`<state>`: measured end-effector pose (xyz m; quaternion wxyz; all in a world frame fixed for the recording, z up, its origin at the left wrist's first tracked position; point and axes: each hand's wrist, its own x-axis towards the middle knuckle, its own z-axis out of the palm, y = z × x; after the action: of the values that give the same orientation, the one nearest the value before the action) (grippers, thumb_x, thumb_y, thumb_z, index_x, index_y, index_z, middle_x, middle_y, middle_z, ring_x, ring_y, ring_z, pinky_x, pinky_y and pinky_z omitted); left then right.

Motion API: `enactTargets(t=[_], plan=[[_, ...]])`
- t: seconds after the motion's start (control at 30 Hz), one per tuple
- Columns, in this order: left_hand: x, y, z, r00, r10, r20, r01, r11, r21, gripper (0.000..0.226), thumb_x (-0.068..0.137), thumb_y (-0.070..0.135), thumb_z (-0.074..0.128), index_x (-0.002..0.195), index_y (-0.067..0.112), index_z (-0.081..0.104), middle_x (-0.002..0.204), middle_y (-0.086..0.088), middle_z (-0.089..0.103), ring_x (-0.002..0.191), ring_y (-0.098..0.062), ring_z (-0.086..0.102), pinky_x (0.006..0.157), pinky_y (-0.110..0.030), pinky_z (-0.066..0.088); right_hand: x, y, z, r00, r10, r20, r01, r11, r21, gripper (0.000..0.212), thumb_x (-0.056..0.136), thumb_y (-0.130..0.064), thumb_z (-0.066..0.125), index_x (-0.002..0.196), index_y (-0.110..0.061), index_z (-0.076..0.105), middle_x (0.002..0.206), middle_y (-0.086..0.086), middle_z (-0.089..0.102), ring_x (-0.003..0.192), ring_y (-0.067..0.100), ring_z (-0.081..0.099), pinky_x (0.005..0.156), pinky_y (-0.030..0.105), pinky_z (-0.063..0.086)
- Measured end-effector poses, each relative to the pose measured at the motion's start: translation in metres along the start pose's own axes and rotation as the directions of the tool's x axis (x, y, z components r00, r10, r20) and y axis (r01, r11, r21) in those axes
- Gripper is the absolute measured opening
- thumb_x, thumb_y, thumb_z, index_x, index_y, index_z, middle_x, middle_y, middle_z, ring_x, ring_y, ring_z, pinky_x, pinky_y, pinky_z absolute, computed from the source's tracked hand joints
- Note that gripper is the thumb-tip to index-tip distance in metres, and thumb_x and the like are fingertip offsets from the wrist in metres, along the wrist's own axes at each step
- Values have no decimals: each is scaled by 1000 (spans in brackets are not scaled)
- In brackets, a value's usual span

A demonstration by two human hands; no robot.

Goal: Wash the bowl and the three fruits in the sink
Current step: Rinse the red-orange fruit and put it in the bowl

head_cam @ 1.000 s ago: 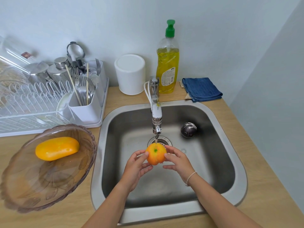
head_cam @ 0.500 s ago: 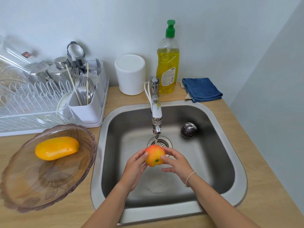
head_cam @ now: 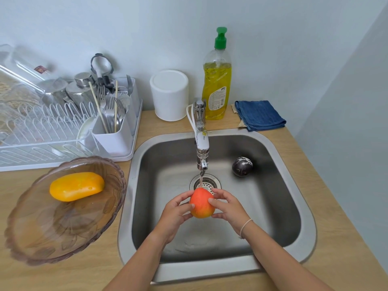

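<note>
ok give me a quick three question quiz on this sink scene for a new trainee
1. True or false: the yellow fruit lies in the glass bowl on the counter.
2. Multiple choice: where is the dark purple fruit? A) in the bowl B) on the sink floor, right of the drain C) on the blue cloth
3. Fill in: the left hand and right hand together hold the ___ fruit under the tap.

Key:
1. True.
2. B.
3. Orange-red; the orange-red fruit sits between both hands, under the thin stream.
</note>
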<state>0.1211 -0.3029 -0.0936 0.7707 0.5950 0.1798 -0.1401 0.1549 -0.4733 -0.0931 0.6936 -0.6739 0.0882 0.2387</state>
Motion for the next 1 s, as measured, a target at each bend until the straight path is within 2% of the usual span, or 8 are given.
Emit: enactTargets(t=[0.13,0.27,0.33,0.5,0.73,0.8,0.87,1.0], plan=[[-2,0,-1,998,46,-49,-48,998,-33,21,87,8,61,104,18,65,114,-2,60,103,-16,60,72,-27,54,-5,2,3,998,-33,50,35,999,-23,31,83,-10,66,110,-22,60,113,2,54,98,20,60,74,30,56],[-7,-2,-6,993,97,-70,-95,995,39,25,84,7,64,105,19,64,112,-8,64,104,-21,61,87,-33,52,-13,3,9,994,-93,49,94,995,-27,32,81,-2,65,107,-20,59,121,7,55,97,20,59,72,26,55],[-12,-2,-11,989,135,-56,-127,983,133,27,84,8,65,107,22,64,112,-8,66,106,-21,62,85,-29,52,-17,4,11,989,-140,45,142,989,-42,34,79,2,66,105,-21,59,124,7,54,95,17,59,70,23,55],[-26,4,-18,973,224,-51,-209,956,206,32,83,4,66,113,13,61,116,-8,65,105,-20,62,78,-19,54,-23,8,21,968,-247,39,250,963,-97,39,76,4,68,102,-23,60,125,3,52,96,13,60,88,38,53],[-41,10,-31,960,274,-59,-239,911,337,32,82,18,69,113,24,63,118,-1,63,107,-16,62,89,-29,53,-26,12,34,960,-272,60,277,956,-102,40,75,-1,71,103,-26,61,122,-3,53,101,20,61,90,43,52],[-44,13,-33,958,281,-59,-242,900,363,32,83,21,68,114,25,62,118,2,63,107,-14,61,89,-28,53,-27,12,37,960,-271,63,276,956,-94,40,71,-9,73,106,-25,61,123,0,54,102,24,61,89,43,52],[-46,16,-36,956,289,-56,-248,893,377,32,83,22,68,115,25,62,117,3,63,105,-14,61,85,-25,53,-28,11,41,959,-276,57,280,956,-90,39,74,-6,72,105,-25,61,124,4,55,101,25,61,86,41,54],[-50,27,-37,946,318,-55,-274,881,385,27,84,21,67,111,24,65,110,1,67,97,-15,64,73,-21,54,-35,3,46,957,-289,30,290,956,-51,33,80,0,65,104,-22,61,116,5,58,90,18,62,69,27,57]])
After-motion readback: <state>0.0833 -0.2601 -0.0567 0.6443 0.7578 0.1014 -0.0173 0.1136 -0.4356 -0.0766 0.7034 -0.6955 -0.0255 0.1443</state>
